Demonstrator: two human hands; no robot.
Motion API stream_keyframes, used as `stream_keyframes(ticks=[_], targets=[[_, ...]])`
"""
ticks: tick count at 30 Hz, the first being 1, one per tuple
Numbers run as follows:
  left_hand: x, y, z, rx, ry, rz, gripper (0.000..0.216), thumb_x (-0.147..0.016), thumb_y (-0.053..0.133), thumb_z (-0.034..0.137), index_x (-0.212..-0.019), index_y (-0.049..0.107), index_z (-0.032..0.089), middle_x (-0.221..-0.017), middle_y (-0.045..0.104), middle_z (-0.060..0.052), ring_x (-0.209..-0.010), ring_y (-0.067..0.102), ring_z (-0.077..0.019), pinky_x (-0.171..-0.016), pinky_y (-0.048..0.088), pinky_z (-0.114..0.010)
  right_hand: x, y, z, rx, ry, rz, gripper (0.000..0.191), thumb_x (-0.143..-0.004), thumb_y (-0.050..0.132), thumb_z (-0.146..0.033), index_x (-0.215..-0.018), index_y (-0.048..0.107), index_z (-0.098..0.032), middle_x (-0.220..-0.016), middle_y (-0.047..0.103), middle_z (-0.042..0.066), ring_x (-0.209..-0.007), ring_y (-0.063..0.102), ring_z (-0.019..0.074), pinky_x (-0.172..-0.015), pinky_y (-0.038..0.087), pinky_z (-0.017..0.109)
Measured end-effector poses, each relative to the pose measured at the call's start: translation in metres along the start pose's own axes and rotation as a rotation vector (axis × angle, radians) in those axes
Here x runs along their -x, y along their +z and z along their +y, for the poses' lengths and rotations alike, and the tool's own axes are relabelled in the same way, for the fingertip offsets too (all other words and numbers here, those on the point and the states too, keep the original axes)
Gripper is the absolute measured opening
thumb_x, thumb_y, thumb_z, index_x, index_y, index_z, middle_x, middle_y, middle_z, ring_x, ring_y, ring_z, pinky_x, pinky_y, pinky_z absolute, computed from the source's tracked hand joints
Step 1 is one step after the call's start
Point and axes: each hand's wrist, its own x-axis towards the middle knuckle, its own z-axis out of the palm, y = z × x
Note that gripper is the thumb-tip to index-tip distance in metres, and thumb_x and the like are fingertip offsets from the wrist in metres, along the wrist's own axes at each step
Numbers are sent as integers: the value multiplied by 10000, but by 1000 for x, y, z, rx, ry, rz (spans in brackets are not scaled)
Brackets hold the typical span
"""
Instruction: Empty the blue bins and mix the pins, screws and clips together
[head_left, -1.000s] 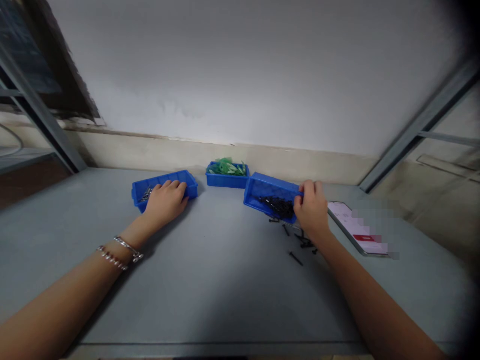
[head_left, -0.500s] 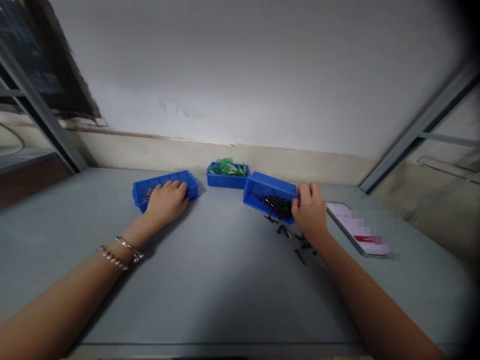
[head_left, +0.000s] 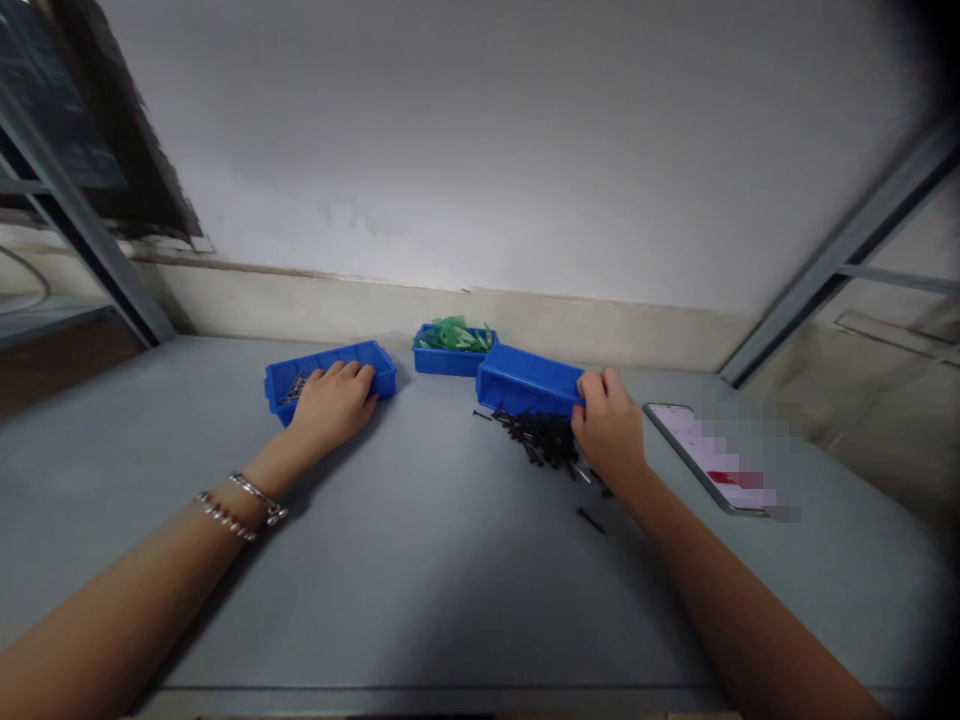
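Observation:
At the left, my left hand [head_left: 335, 400] is closed over the near side of a blue plastic bin [head_left: 375, 358], its fingers curled inside the rim. Thin silvery metal pieces [head_left: 294, 388], perhaps nails or screws, show in that bin's left end. My right hand [head_left: 611, 425] grips the right end of a second blue bin [head_left: 532, 372], which is tipped on its side with its opening toward me. Below the opening lies a pile of black screws [head_left: 541, 437] on the table. One loose black screw [head_left: 591, 520] lies nearer me. Part of the pile is hidden behind my right hand.
Between the two bins, a third blue bin [head_left: 454, 362] holds green and whitish pieces [head_left: 454, 335] against the wall. A phone [head_left: 705, 460] lies to the right of my right hand on the grey table [head_left: 420, 560]. Metal posts [head_left: 817, 270] rise at both sides.
My right hand has tipped the right bin further and shifted slightly left. Black screws that were inside now lie heaped on the table. My left hand has not moved.

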Motion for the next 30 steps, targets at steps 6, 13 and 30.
stream_keyframes(ticks=[6,13,30], targets=[[0,0,1,3,-1,-9,244,-832,442,293,-973,559,131,-1003,606,-158,-977,537,-313,-730,423,-390,1,0,-1,-28,-17,-40,173,-666,397,-36,-698,464,-192,-715,404,34,-610,352,156,-541,272,270],[0,1,0,9,5,11,239,-832,444,285,-966,554,121,-990,604,-159,-961,541,-319,-710,429,-393,1,-3,0,-51,-22,-79,146,-668,411,-52,-684,454,-190,-714,409,28,-580,336,142,-522,253,260],[-1,4,0,29,8,21,253,-818,445,278,-971,565,117,-974,604,-168,-959,543,-338,-714,430,-421,2,-6,-4,11,-76,-235,128,-673,472,-75,-726,483,-190,-765,482,30,-617,403,145,-505,213,254]])
